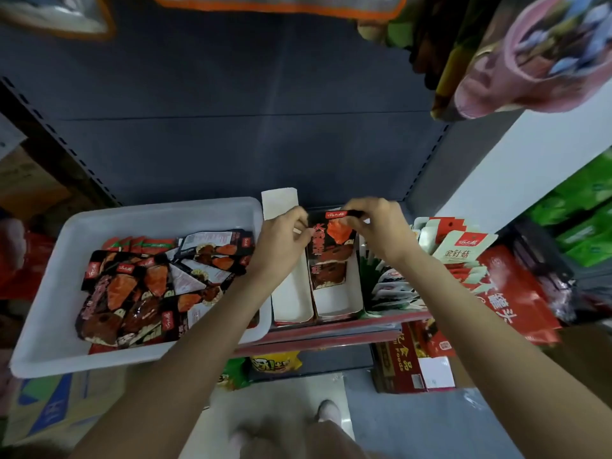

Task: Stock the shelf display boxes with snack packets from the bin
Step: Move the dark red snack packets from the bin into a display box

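Both hands, left hand (284,233) and right hand (377,226), pinch one snack packet (331,253) with curled fingers above the right display box (334,303).

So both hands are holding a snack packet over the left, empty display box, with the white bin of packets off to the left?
Not quite: in the head view both hands hold the snack packet in the right display box, not the left one. The white bin is indeed left.

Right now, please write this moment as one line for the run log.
step: placing packet | left hand: holds snack packet | right hand: pinches its top | target: right display box | left display box: empty | bin: packets remain
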`<state>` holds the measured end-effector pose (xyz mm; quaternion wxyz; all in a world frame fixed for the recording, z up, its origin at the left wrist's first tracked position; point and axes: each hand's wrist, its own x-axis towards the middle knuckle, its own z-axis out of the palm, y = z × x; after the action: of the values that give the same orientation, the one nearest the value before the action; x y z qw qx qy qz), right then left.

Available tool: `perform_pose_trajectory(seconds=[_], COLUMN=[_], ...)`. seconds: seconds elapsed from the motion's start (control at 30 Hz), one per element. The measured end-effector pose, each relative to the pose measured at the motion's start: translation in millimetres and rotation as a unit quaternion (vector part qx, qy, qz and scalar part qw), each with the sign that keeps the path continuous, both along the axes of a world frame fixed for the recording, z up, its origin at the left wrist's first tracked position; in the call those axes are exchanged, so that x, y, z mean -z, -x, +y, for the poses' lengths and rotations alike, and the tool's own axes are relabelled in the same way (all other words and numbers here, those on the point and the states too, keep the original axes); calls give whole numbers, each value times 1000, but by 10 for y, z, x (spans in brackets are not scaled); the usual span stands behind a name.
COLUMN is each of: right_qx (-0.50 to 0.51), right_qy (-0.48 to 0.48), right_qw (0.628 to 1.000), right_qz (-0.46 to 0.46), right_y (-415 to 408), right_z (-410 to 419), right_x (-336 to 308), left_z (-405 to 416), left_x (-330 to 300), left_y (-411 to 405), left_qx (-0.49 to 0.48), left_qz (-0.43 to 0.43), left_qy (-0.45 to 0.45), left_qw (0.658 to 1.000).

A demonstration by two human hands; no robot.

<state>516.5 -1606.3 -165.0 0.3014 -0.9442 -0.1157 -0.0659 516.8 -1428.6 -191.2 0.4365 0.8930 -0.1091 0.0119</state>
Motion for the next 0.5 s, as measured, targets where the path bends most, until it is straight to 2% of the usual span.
perform_pose_trajectory(seconds=[0.2,0.37,0.5], right_qx=[-6,7,12], right_qy=[66,122,121], right_qw=[996,989,984], right_qz=[54,79,129], right_y=[-139,-201,-263], right_z=[8,81,104], right_x=[190,304,374], left_z=[-34,-54,-103], left_x=[104,262,317], left_y=[-104,-119,-135], left_qx=[7,13,-6], left_qz=[-56,-9,20], left_qy=[-36,-123,-145], left_qw=[998,992,989])
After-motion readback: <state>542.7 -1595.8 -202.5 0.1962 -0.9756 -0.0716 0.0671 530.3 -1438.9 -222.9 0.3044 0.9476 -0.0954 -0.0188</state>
